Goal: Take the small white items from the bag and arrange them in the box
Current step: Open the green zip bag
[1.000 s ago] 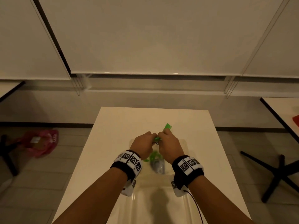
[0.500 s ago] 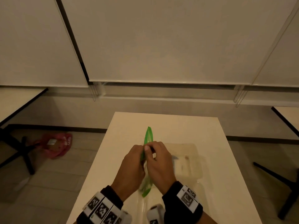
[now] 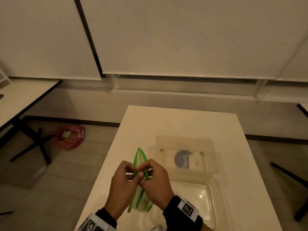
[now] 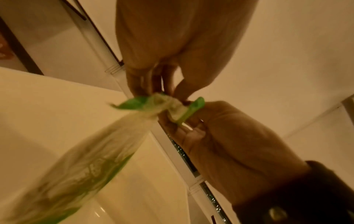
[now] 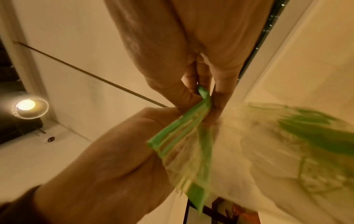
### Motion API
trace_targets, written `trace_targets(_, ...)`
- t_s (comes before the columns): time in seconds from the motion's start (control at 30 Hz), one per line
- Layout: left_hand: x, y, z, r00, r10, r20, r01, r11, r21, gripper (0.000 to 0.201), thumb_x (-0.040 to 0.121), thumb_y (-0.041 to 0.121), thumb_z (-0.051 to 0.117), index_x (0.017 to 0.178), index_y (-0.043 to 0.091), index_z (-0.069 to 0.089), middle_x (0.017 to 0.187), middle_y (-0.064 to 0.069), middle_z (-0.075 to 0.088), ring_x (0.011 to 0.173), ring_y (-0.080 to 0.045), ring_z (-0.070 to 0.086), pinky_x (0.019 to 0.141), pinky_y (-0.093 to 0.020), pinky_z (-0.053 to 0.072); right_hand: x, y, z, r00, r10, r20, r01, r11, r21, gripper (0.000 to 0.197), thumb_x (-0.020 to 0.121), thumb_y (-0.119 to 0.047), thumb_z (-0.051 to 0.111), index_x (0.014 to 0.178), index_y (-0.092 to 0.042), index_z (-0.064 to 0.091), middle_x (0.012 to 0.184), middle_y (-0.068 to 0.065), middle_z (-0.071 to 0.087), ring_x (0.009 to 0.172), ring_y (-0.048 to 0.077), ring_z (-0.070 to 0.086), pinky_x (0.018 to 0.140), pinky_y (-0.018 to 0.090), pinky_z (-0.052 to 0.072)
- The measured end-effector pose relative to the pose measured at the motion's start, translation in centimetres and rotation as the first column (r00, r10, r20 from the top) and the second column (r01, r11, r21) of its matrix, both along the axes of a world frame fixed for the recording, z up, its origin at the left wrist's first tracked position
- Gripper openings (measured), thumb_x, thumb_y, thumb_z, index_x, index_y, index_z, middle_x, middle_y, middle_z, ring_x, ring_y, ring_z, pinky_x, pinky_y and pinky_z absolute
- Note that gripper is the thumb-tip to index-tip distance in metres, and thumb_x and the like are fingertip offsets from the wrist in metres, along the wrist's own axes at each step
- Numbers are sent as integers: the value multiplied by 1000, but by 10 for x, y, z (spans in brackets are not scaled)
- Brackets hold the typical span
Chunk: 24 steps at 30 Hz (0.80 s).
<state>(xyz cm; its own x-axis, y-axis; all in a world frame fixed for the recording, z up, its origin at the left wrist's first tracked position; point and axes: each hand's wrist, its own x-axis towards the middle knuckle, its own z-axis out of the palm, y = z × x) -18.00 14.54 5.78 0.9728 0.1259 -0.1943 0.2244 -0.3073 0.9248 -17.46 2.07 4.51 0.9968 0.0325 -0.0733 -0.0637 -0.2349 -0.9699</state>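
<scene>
- Pinching from both sides in the head view: left hand (image 3: 122, 185) and right hand (image 3: 155, 182) meet above the near left part of the tabletop (image 3: 183, 120), each gripping one lip of the bag (image 3: 140, 164) at its green zip strip.
- Bag is clear plastic with green edging, held up off the tabletop; mouth parted slightly between the two hands, far end pointing toward the far edge, body hanging down between the wrists.
- Box (image 3: 215, 167): clear plastic, lying on the tabletop just right of the hands, lid part toward the far edge with a blue mark on it, tray part toward the near edge. Small white items: cannot make any out in the bag or the box.
- Pink bag (image 3: 70, 139) on the floor, left of the tabletop, by a black table leg.
- Left wrist view: left hand (image 4: 182, 45) fingers (image 4: 134, 84) clenched on the crumpled bag (image 4: 76, 159) top; right hand (image 4: 235, 144) pinches the green strip from the other side. Bag body blurred.
- Right wrist view: right hand (image 5: 191, 45) fingers (image 5: 220, 94) and thumb pinch the green strip of the bag (image 5: 258, 144); left hand (image 5: 114, 159) grips the strip beside it. Lit lamp (image 5: 26, 106) at the left edge of this view.
</scene>
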Motion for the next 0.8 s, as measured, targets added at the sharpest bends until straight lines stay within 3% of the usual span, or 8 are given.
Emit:
trace_targets(0.1,0,2,-9,991,70,-111,-83,990,-117,23,91,6,70,108,16,58,94,-9,72,86,-23,72,72,-35,58,-2,3,-6,1000,17,-23,-16,999,42,30,79,2,66,89,-26,60,87,-6,67,79,9,63,67,20,53)
trace_targets(0.2,5,8,-10,976,79,-203,-123,969,-213,11,99,6,59,100,3,70,84,-10,70,76,-20,64,68,-30,55,-2,-5,-12,996,3,-89,7,995,102,43,82,7,60,100,-32,57,88,4,67,79,19,67,65,34,60)
trace_targets(0.33,6,16,-13,931,25,-363,-169,914,-370,20,103,4,50,97,1,68,77,-8,61,70,-18,55,69,-32,49,-1,-16,-21,986,-54,-158,66,995,69,47,88,5,55,115,-34,54,87,8,65,75,18,69,62,29,59)
trace_targets(0.47,1,16,-23,986,-61,-153,48,995,-86,25,103,8,48,111,26,64,73,1,63,62,-11,55,60,-26,45,3,-17,-27,998,-29,-56,26,998,-56,9,92,-15,63,90,-23,66,73,2,67,64,15,66,61,24,53)
trace_targets(0.53,-1,12,-27,991,-131,-26,133,977,165,21,104,22,51,110,39,62,74,6,64,65,-9,60,62,-25,48,4,-13,-29,1000,-20,-4,20,996,-91,11,94,-13,60,86,-14,67,74,3,68,63,17,66,61,25,53)
trace_targets(0.6,-2,8,-30,983,-167,78,126,917,377,15,104,28,50,103,35,64,77,8,63,72,-8,60,64,-25,46,5,-10,-31,1000,1,2,-1,991,-131,15,93,-5,54,89,-15,66,77,1,67,66,19,66,63,30,55)
trace_targets(0.7,-1,5,-31,980,-100,173,42,949,312,26,102,8,49,97,27,66,77,6,65,70,-9,60,64,-17,44,4,-11,-36,998,58,-25,-62,978,-199,33,90,4,44,93,-23,62,76,-5,64,61,10,57,62,31,53)
trace_targets(0.8,2,7,-31,983,-79,165,41,975,220,37,101,-2,44,104,25,69,74,2,67,68,-7,60,62,-12,44,4,-13,-35,994,82,-72,-91,985,-144,26,94,1,44,90,-18,62,72,-4,64,56,5,54,59,33,54)
